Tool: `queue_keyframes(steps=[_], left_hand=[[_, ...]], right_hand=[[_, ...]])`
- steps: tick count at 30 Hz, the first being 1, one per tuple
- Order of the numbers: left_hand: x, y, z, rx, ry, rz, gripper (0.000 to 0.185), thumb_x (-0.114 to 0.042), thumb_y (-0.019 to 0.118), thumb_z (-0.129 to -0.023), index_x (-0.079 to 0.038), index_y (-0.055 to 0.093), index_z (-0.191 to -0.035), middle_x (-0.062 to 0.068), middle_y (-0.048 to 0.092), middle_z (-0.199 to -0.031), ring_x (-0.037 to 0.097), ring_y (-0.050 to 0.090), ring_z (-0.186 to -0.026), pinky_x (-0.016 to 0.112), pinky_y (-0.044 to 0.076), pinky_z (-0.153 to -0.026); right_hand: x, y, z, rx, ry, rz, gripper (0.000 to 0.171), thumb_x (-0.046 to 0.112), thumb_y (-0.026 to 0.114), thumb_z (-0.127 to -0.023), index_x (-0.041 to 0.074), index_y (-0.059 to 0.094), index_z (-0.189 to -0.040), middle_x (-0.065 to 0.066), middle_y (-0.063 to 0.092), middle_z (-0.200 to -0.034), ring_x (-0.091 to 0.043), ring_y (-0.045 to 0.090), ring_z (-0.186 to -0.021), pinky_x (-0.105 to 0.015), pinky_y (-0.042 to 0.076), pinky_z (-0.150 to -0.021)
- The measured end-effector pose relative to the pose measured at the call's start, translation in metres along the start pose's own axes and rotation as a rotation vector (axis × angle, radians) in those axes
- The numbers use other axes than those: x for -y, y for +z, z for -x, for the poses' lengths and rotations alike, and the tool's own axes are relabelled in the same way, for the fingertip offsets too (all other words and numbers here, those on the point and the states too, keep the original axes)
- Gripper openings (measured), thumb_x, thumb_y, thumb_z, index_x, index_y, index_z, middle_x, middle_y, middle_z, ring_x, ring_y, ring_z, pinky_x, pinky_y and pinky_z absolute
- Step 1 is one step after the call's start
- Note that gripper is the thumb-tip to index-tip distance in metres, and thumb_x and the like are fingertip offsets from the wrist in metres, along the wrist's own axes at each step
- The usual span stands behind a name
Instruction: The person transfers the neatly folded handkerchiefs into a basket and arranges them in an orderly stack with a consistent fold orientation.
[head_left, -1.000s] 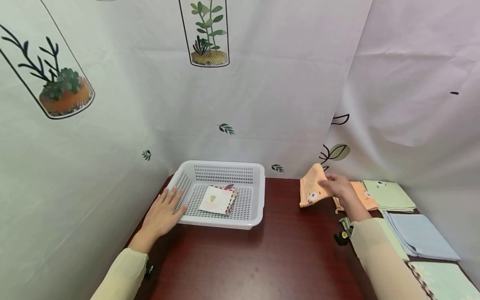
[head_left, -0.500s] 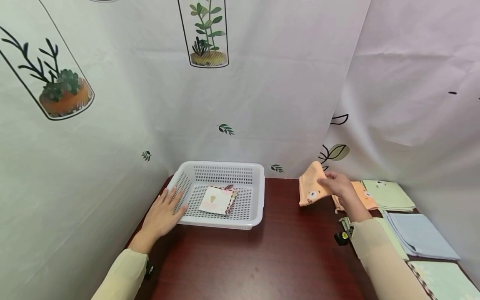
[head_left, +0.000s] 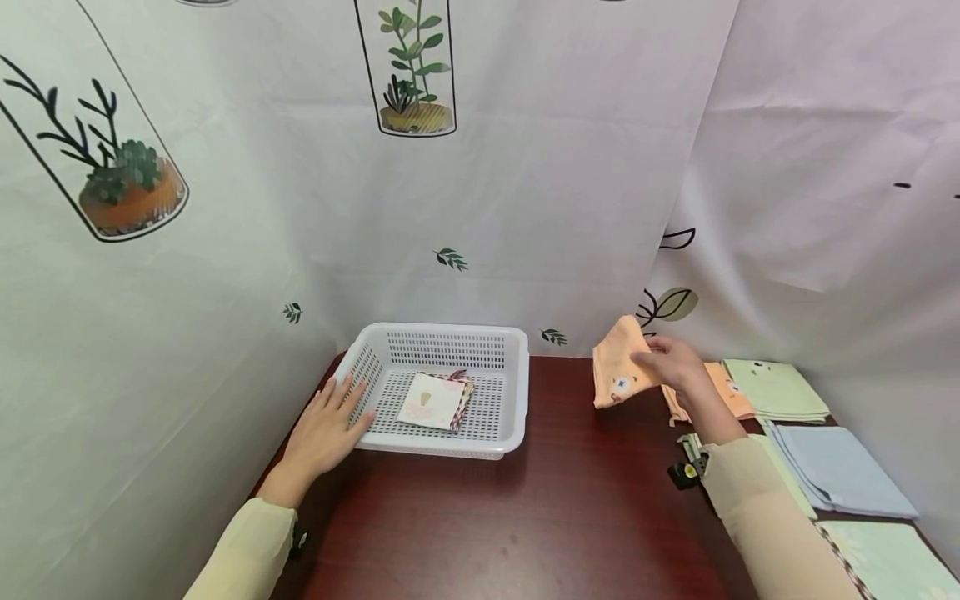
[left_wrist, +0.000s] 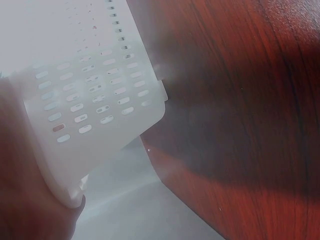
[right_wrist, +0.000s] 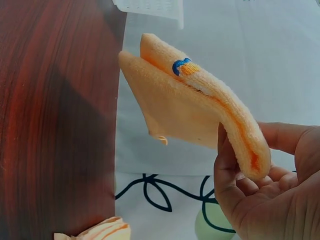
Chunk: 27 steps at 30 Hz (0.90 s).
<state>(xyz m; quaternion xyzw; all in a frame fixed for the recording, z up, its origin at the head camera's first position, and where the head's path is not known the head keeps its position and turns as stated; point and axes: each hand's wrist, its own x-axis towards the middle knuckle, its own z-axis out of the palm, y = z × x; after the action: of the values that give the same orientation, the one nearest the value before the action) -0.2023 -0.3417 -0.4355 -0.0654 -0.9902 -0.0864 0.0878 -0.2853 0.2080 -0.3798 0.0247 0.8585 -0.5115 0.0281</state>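
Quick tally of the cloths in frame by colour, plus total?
Orange: 2, one pinched in the right hand, folded orange cloth, and one flat on the table, orange cloth.
Green: 2, pale green cloth and green cloth at the near right edge.
Blue: 1, blue cloth.
White patterned: 1, cloth in the white basket.
Total: 6.
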Motion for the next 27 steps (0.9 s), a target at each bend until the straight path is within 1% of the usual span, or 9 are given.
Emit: queue_keyframes(steps=[5,11,15,20,22,24,27], left_hand=[[0.000,0.000,0.001,0.000,0.003,0.000,0.071,-0.052,0.045,-0.103,-0.004,0.039,-0.155,0.024,0.027,-0.163,0.048,0.015,-0.152,0.063,0.015,-0.121],[0.000,0.000,0.001,-0.001,0.000,-0.002,0.070,-0.051,0.046,-0.103,-0.004,0.039,-0.155,0.023,0.026,-0.164,0.048,0.015,-0.152,0.063,0.014,-0.121],[-0.001,0.000,0.000,0.000,0.001,-0.004,0.070,-0.051,0.046,-0.103,-0.004,0.039,-0.155,0.024,0.026,-0.164,0.048,0.016,-0.152,0.063,0.015,-0.121],[-0.001,0.000,0.000,0.003,0.000,-0.004,0.070,-0.050,0.046,-0.103,-0.003,0.039,-0.155,0.024,0.026,-0.164,0.048,0.015,-0.152,0.063,0.014,-0.121],[0.000,0.000,0.000,0.001,0.000,-0.006,0.070,-0.050,0.046,-0.103,-0.003,0.039,-0.155,0.024,0.026,-0.164,0.048,0.015,-0.152,0.063,0.015,-0.121],[-0.001,0.000,0.000,0.001,0.001,-0.003,0.070,-0.050,0.046,-0.103,-0.003,0.039,-0.155,0.024,0.026,-0.164,0.048,0.015,-0.152,0.063,0.015,-0.121],[-0.001,0.000,0.000,0.000,0.002,-0.006,0.070,-0.051,0.045,-0.103,-0.004,0.040,-0.155,0.024,0.026,-0.164,0.048,0.015,-0.152,0.063,0.015,-0.121]], right_hand=[[0.005,0.001,0.003,0.012,0.005,-0.001,0.053,0.024,0.064,-0.100,-0.010,0.051,-0.138,-0.019,0.068,-0.111,-0.008,0.065,-0.075,-0.026,0.053,-0.068],[0.011,0.002,0.005,0.009,0.001,0.013,0.053,0.026,0.063,-0.100,-0.008,0.051,-0.139,-0.018,0.068,-0.109,-0.010,0.064,-0.077,-0.026,0.053,-0.070],[0.014,0.002,0.006,0.010,-0.007,0.008,0.050,0.025,0.063,-0.100,-0.007,0.053,-0.138,-0.014,0.069,-0.106,-0.009,0.064,-0.077,-0.025,0.053,-0.070],[0.017,0.003,0.005,0.008,-0.027,-0.006,0.045,0.022,0.064,-0.099,-0.008,0.056,-0.132,-0.004,0.070,-0.092,-0.007,0.065,-0.072,-0.024,0.052,-0.069],[0.019,0.003,0.005,0.005,-0.031,-0.002,0.046,0.023,0.065,-0.099,-0.008,0.056,-0.131,-0.003,0.070,-0.090,-0.007,0.064,-0.071,-0.024,0.052,-0.069],[0.022,0.004,0.005,0.000,-0.030,0.000,0.047,0.024,0.065,-0.099,-0.008,0.056,-0.133,-0.006,0.071,-0.093,-0.007,0.065,-0.071,-0.024,0.052,-0.069],[0.026,0.006,0.007,-0.002,-0.031,0.009,0.051,0.026,0.065,-0.099,-0.008,0.055,-0.136,-0.014,0.071,-0.105,-0.007,0.065,-0.073,-0.024,0.052,-0.070]])
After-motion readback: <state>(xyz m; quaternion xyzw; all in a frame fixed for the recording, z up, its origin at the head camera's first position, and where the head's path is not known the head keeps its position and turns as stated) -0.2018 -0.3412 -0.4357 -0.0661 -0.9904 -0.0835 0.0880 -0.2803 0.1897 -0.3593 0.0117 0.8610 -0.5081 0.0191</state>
